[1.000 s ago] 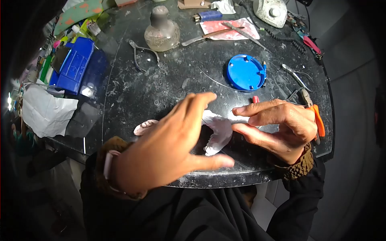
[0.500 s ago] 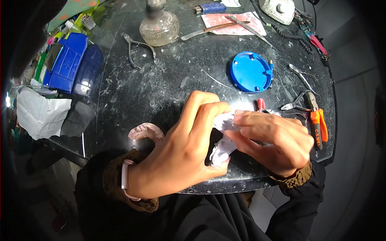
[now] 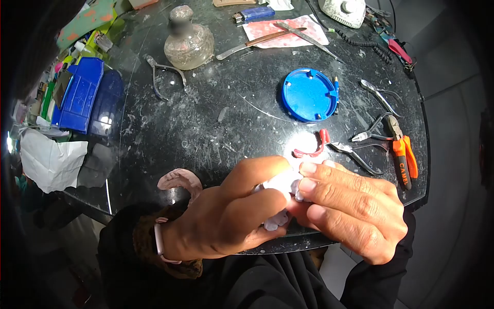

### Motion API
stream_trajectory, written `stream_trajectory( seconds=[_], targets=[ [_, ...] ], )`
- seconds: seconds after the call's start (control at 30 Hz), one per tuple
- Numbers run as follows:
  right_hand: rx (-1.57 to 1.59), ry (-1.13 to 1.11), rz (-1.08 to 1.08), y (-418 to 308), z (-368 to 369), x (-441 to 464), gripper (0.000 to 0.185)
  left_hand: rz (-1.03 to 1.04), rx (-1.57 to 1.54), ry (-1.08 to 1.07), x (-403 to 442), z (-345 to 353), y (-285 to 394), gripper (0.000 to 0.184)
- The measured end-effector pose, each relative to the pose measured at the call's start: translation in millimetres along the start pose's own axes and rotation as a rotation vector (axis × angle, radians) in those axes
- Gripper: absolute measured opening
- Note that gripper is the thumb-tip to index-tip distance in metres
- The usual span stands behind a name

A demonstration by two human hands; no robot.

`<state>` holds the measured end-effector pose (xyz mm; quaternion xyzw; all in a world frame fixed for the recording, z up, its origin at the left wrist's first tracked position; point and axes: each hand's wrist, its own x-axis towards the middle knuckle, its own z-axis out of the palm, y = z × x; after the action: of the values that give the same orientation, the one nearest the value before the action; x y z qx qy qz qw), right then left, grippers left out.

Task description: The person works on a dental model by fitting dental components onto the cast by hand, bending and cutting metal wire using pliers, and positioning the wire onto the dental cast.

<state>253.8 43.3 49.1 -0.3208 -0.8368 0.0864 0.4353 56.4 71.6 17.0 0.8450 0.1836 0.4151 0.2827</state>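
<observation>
Over the table [image 3: 206,118], gripping with left hand [image 3: 226,219] and right hand [image 3: 357,208] the white piece [image 3: 280,181] between them; not yet set down. Leaving unheld the pale pink arch [image 3: 180,178] beside the left hand, the red curved piece [image 3: 323,137] beyond the right.

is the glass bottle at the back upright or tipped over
Upright: the glass bottle sits on its base, neck above the rounded belly

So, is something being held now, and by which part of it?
A white piece, held at its left side by the left grip. The right grip touches its right edge; whether it also clamps there is hidden.
</observation>
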Motion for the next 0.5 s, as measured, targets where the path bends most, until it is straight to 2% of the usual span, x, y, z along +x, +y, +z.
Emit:
stream_trajectory(
  seconds=[0.2,0.3,0.37,0.5],
  targets=[
    [0.074,0.135,0.023,-2.4,7.2,-3.7,0.055,0.026,-0.064,-0.004,-5.6,-3.3,-2.4,0.065],
    [0.100,0.123,0.021,-2.7,7.3,0.5,0.044,0.060,-0.057,-0.006,-4.7,-3.5,-2.8,0.064],
    [0.111,-0.069,0.134,-5.5,-9.6,1.8,0.039,0.068,-0.048,-0.008,-3.1,-3.9,-2.2,0.063],
    [0.110,-0.026,0.095,-6.6,-9.0,-0.1,0.034,0.053,-0.051,0.003,-1.7,-3.0,0.6,0.061]
  ],
)
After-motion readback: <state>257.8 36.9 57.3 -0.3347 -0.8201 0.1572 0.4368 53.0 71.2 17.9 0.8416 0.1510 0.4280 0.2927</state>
